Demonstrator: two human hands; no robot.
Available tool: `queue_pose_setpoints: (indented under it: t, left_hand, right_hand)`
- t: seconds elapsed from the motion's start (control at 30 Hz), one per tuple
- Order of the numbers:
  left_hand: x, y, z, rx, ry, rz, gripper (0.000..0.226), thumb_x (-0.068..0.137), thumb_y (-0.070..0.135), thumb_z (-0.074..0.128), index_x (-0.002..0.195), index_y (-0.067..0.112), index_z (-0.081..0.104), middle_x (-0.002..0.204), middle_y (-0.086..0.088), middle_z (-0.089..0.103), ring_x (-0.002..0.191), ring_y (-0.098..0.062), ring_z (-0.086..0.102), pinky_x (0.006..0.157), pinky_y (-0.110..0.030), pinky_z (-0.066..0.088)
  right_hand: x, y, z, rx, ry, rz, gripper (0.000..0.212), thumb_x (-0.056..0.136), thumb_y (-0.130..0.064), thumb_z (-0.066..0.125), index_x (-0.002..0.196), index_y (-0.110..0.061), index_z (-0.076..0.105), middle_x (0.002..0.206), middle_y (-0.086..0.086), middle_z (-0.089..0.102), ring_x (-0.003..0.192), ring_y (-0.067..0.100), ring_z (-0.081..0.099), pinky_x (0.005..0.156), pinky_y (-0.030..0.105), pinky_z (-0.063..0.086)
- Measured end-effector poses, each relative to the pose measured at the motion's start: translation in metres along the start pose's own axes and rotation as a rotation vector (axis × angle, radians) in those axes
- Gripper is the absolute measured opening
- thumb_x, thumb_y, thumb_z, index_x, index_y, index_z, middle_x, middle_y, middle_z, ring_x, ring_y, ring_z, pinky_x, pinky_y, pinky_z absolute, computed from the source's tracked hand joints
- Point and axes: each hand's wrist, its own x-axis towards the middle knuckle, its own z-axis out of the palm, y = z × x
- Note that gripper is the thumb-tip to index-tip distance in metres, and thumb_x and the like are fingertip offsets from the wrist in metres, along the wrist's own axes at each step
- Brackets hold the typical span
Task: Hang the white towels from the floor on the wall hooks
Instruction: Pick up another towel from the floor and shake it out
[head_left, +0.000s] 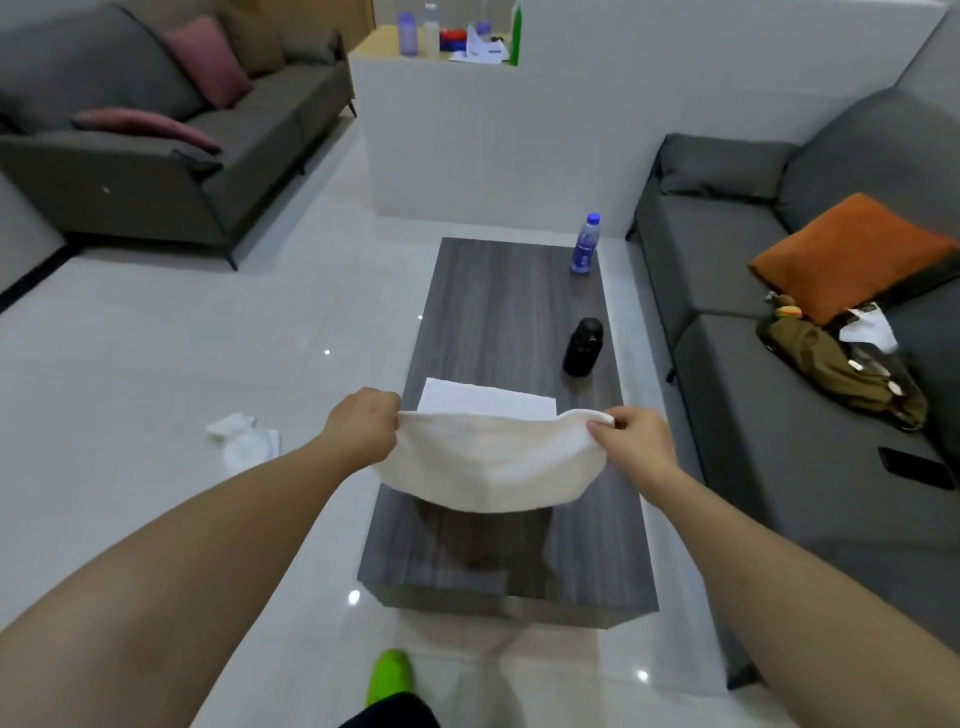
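Centre of frame: both arms reach forward over the near half of a dark wood-grain desk. Left hand grips one upper corner of a white towel, fingers curled round the edge. Right hand pinches the opposite corner between thumb and fingers. The towel is stretched between the two hands — top edge nearly level, the body sagging in a shallow curve below, soft and slightly cream against the desk, one faint vertical crease near the middle. It hangs clear above the desk top and throws a dark shadow beneath.

Just behind it, flat on the desk, lies a folded white towel, rectangular, edges square.

Left of the desk, on the pale glossy floor, a crumpled white towel — bunched, uneven.

Farther up the desk, right side: a black cylindrical object, and at the far corner a clear bottle with blue cap.

Right of frame: grey sofa with orange cushion. Upper left: another grey sofa with pink cushions.

Bottom centre: a green shoe.
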Motion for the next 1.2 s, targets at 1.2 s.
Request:
queue_pose_setpoints:
  t: [1.2]
  left_hand:
    - [0.314,-0.004,-0.324,-0.274,0.761,0.054,0.014,0.095,0.026,0.054,0.086,0.016,0.060,0.086,-0.009,0.062,0.078,-0.030,0.056,0.062,-0.034,0.043]
  right_hand:
    - [0.287,-0.310,-0.096,0.243,0.493,-0.354,0.022,0.077,-0.024,0.058,0.074,-0.006,0.070,0.074,0.021,0.068,0.078,0.039,0.068,0.075,0.055,0.056]
